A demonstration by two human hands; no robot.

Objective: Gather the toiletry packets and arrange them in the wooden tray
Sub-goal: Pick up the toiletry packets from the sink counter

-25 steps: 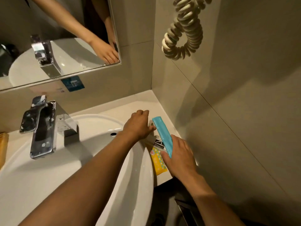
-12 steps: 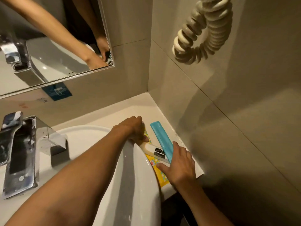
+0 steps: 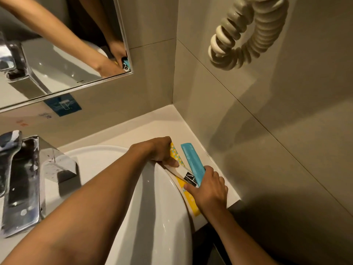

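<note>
Three toiletry packets lie stacked on the narrow white counter (image 3: 137, 129) between the basin and the right wall. A long blue packet (image 3: 192, 162) is on the right, with my right hand (image 3: 209, 190) gripping its near end. A white packet with a black label (image 3: 184, 173) lies beside it, and my left hand (image 3: 160, 152) pinches its far end together with the yellow dotted packet (image 3: 176, 154) beneath. More of the yellow packet shows under my right hand. No wooden tray is in view.
The white basin (image 3: 164, 207) bulges right beside the packets. A chrome faucet (image 3: 24, 178) stands at the left. A mirror (image 3: 57, 44) hangs above, and a coiled cream cord (image 3: 246, 31) dangles from the right tiled wall. The counter's edge drops off near my right wrist.
My left hand has slid down onto the white and yellow packets and closed on them. My right hand has tightened on the blue packet's near end. The view has swung to the right.
</note>
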